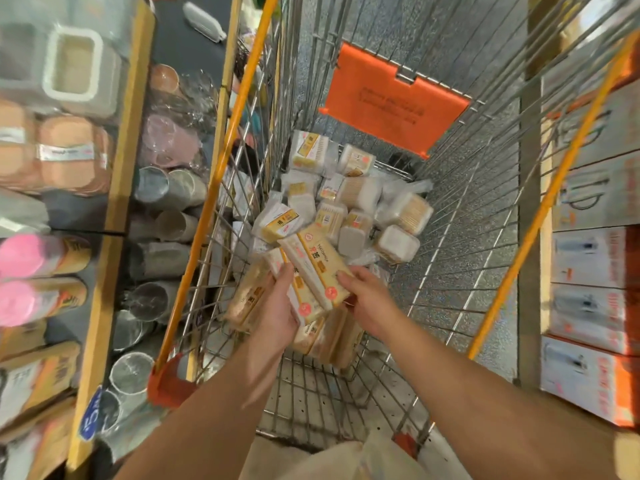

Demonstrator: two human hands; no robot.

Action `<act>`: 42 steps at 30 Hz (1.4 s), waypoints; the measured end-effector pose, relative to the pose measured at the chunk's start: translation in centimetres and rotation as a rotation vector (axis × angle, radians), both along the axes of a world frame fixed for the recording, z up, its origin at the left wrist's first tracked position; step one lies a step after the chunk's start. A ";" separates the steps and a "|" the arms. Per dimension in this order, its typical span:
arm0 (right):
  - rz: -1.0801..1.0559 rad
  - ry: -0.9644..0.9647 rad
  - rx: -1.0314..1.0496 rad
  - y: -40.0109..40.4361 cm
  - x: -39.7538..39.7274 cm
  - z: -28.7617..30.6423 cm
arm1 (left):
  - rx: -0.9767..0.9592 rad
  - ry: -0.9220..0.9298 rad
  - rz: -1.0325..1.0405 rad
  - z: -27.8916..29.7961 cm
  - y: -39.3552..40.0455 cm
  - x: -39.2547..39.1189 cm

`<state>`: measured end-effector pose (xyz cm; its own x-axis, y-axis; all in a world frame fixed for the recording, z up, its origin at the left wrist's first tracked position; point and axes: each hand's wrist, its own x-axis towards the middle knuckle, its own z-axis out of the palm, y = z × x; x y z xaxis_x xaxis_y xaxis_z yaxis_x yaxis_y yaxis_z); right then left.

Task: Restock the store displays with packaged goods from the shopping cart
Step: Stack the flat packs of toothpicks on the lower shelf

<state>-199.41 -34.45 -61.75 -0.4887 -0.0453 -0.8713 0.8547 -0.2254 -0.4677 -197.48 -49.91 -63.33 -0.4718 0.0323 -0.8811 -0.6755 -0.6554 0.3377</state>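
Head view, looking down into the cart: a flat rectangular cream-and-yellow packet wrapped in glossy film lies tilted between the two hands, above the cart's near end. The right hand pinches its lower right corner, fingers curled onto the top face. The left hand grips a second packet of the same kind lying just beneath the first, thumb on top, fingers hidden below. More such packets lie stacked under the hands on the cart floor, their film creased and shiny. Farther in sits a loose heap of small clear plastic boxes, rounded-cornered, packed with thin pale sticks, some carrying yellow labels. The shopping cart is bare wire mesh with orange-yellow rails and an orange plastic flap hanging on its far wall. On the left, wood-edged shelves hold metal cups, pink-capped items and film-wrapped goods, blurred. On the right stand white-and-orange cardboard boxes in a stack.
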 end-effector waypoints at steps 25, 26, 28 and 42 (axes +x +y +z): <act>1.257 0.073 0.651 -1.0 0.7 -9.2 | -0.490 -0.227 -0.400 -5.4 -6.8 1.2; 1.331 0.082 0.666 -1.3 0.7 -9.6 | -0.486 -0.231 -0.396 -5.4 -6.7 1.1; 1.415 0.079 0.685 -1.8 0.5 -10.5 | -0.485 -0.222 -0.404 -5.5 -6.7 1.0; 1.093 0.077 0.527 1.4 0.6 -7.2 | -0.487 -0.130 -0.519 -2.2 -5.9 0.9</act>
<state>-198.85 -33.04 -68.92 -0.4653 -0.1151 -0.8776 0.4410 0.8295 -0.3427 -196.59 -55.77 -65.51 -0.3924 -0.1869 -0.9006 -0.9136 -0.0345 0.4052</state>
